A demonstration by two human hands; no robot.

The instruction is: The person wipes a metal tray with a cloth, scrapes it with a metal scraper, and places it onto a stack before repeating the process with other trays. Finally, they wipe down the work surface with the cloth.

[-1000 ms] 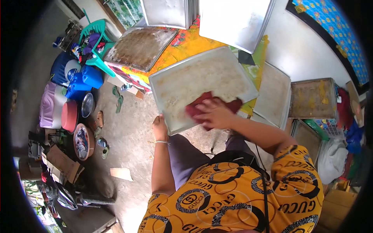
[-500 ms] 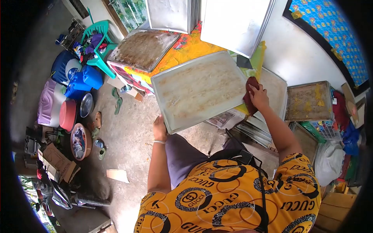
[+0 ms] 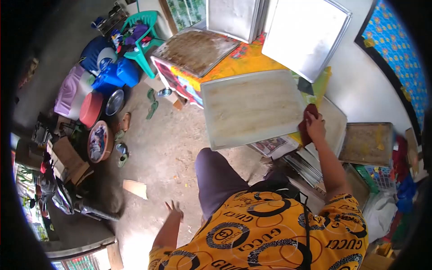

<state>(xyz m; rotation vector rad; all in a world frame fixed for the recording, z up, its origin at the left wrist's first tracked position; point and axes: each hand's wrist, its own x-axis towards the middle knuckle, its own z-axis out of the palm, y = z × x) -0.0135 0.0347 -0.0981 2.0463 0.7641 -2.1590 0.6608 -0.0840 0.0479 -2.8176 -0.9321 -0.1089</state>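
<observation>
A large shallow metal tray (image 3: 252, 108) with brownish smears is tilted in front of me, over the near edge of the cloth-covered table. My right hand (image 3: 316, 129) grips a dark red cloth (image 3: 309, 120) at the tray's right edge. Whether those fingers also hold the rim is hidden. Low at my left side, away from the tray, my left hand (image 3: 174, 210) hangs with its fingers spread and nothing in it.
On the table's yellow cover (image 3: 252, 56) lies a browned tray (image 3: 193, 50); clean trays (image 3: 303, 36) lean on the wall. A stained tray (image 3: 366, 144) tops a crate at right. Left are a green chair (image 3: 143, 45), blue jugs (image 3: 112, 78) and a laundry basin (image 3: 107, 146).
My left hand has let go of the tray's lower left corner and dropped down toward my side. The right hand stays at the tray's right edge with the cloth. The view has shifted.
</observation>
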